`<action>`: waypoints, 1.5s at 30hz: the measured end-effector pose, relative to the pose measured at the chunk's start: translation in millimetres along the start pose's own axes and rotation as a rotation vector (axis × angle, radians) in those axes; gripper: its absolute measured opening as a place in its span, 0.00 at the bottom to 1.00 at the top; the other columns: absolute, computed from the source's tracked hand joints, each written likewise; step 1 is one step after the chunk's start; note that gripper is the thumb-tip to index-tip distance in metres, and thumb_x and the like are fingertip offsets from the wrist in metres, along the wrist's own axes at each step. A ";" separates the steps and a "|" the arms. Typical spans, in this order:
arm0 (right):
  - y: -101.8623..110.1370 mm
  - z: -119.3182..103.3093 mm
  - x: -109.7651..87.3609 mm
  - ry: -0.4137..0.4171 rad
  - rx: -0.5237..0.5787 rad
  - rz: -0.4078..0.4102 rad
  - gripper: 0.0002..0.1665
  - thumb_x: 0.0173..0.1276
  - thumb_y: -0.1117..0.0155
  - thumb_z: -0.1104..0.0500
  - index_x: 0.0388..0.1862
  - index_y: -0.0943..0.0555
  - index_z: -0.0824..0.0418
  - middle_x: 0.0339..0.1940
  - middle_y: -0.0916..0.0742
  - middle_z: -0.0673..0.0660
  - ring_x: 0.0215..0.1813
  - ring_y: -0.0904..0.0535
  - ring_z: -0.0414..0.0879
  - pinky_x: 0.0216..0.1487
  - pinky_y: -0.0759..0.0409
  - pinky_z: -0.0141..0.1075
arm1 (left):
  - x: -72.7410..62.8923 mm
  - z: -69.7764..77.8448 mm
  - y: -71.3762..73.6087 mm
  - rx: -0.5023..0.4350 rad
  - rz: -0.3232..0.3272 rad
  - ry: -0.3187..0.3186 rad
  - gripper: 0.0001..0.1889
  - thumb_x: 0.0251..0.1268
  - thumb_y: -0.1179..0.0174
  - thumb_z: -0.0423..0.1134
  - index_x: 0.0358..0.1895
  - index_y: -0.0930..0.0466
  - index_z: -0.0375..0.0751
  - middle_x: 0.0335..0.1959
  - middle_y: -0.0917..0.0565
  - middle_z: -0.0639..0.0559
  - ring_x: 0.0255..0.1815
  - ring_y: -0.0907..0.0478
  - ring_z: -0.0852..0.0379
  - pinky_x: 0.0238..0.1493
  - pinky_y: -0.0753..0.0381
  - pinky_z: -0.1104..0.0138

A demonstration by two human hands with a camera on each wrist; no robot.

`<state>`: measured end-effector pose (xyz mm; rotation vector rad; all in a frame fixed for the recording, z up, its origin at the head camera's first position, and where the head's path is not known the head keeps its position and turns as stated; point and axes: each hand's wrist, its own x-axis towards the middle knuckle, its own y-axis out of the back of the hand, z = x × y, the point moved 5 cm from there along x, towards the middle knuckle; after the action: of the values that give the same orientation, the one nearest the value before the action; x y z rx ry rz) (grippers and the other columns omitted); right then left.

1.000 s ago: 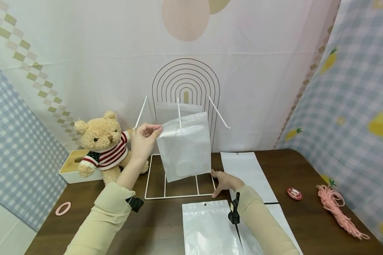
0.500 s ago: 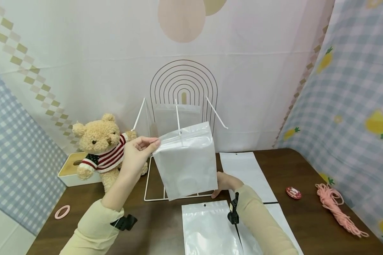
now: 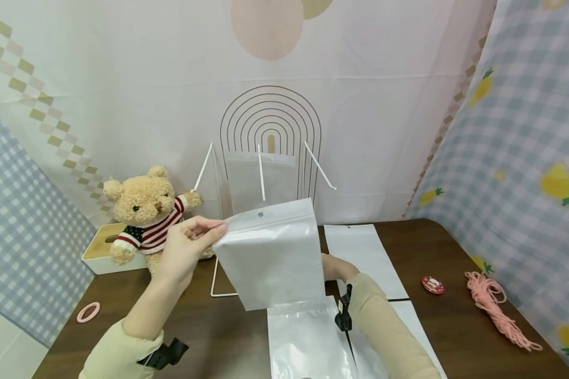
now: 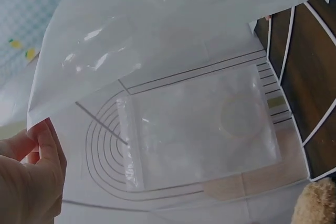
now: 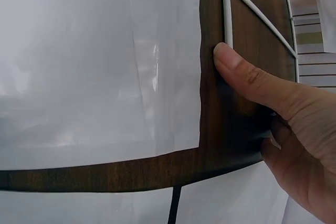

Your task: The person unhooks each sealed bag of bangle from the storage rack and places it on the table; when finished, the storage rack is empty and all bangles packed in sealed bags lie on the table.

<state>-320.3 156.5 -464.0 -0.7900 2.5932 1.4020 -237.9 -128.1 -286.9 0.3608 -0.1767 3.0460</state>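
Note:
In the head view my left hand (image 3: 192,245) pinches the upper left edge of a white zip pouch (image 3: 275,258), which tilts in front of a white wire rack (image 3: 262,173). The pouch's hang hole lies just below the rack's middle prong tip, apart from it. Another translucent pouch (image 4: 205,127) hangs at the back of the rack by that prong. My right hand (image 5: 294,114) holds the front right corner of the rack's base, thumb on the wire in the right wrist view. From the head, the held pouch covers its fingers and much of the base.
A white pouch (image 3: 308,342) lies in front, with more white sheets or pouches (image 3: 365,258) at right. A teddy bear (image 3: 144,210) and wood-topped box (image 3: 99,250) stand left, near a pink ring (image 3: 88,312). At right are a red round piece (image 3: 432,285) and pink rope (image 3: 495,310).
My left hand has drawn the pouch down and toward me, off the middle prong's tip. The right hand has stayed at the rack's base.

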 end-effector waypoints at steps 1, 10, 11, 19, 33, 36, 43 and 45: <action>-0.5 0.0 1.1 -0.011 -0.015 -0.005 0.43 0.56 0.33 0.62 0.70 0.41 0.61 0.70 0.35 0.61 0.70 0.41 0.59 0.67 0.38 0.52 | -4.6 -1.6 5.6 -0.012 -0.027 0.025 0.13 0.56 0.40 0.27 0.26 0.16 0.55 0.28 0.15 0.62 0.31 0.21 0.68 0.32 0.23 0.77; -4.5 0.9 4.4 -0.079 -0.053 -0.032 0.59 0.42 0.24 0.57 0.71 0.46 0.65 0.73 0.44 0.61 0.74 0.50 0.57 0.70 0.44 0.49 | -37.2 -48.5 96.4 -0.031 -0.149 0.361 0.12 0.64 0.47 0.32 0.32 0.17 0.54 0.37 0.17 0.67 0.38 0.22 0.70 0.37 0.22 0.77; -3.3 1.6 3.8 -0.085 -0.053 -0.026 0.59 0.42 0.24 0.58 0.71 0.46 0.65 0.73 0.44 0.60 0.74 0.50 0.57 0.70 0.44 0.49 | -37.3 -55.0 105.3 -0.021 -0.137 0.397 0.11 0.64 0.46 0.33 0.31 0.18 0.54 0.37 0.17 0.68 0.38 0.23 0.71 0.37 0.22 0.77; 0.7 4.6 1.9 -0.074 -0.057 -0.036 0.58 0.43 0.24 0.58 0.70 0.45 0.67 0.73 0.43 0.62 0.74 0.50 0.57 0.71 0.46 0.49 | -32.9 -107.0 132.9 0.120 -0.046 0.500 0.11 0.61 0.42 0.35 0.25 0.18 0.57 0.31 0.18 0.73 0.34 0.22 0.74 0.37 0.22 0.79; -1.0 -0.4 2.9 -0.044 -0.065 -0.039 0.58 0.42 0.23 0.58 0.70 0.45 0.66 0.73 0.42 0.62 0.74 0.50 0.57 0.71 0.45 0.50 | -50.9 -154.5 91.5 0.770 -0.042 0.340 0.04 0.53 0.38 0.29 0.29 0.19 0.29 0.23 0.17 0.48 0.23 0.24 0.62 0.23 0.25 0.73; -0.2 -1.1 2.9 -0.053 -0.070 -0.040 0.58 0.43 0.24 0.57 0.70 0.45 0.66 0.73 0.43 0.62 0.74 0.50 0.57 0.71 0.45 0.50 | -52.0 -157.3 85.5 0.834 -0.042 0.299 0.02 0.52 0.38 0.29 0.26 0.19 0.32 0.22 0.17 0.48 0.23 0.24 0.61 0.22 0.26 0.72; 0.6 -0.2 4.5 -0.053 -0.071 -0.043 0.58 0.43 0.24 0.57 0.70 0.45 0.67 0.73 0.43 0.61 0.74 0.50 0.57 0.71 0.46 0.49 | -55.0 -160.2 74.5 0.951 -0.040 0.204 0.05 0.49 0.39 0.26 0.21 0.22 0.37 0.20 0.20 0.51 0.22 0.28 0.61 0.22 0.30 0.73; 0.6 -0.1 4.4 -0.054 -0.074 -0.043 0.58 0.43 0.24 0.57 0.70 0.45 0.67 0.73 0.42 0.61 0.74 0.51 0.57 0.71 0.47 0.49 | -55.9 -160.2 71.9 0.959 -0.045 0.207 0.05 0.49 0.40 0.26 0.21 0.23 0.37 0.19 0.22 0.51 0.21 0.30 0.61 0.21 0.32 0.73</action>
<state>-324.4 154.9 -464.9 -0.8015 2.4822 1.4938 -226.2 -182.9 -462.5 0.0690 1.2897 2.8559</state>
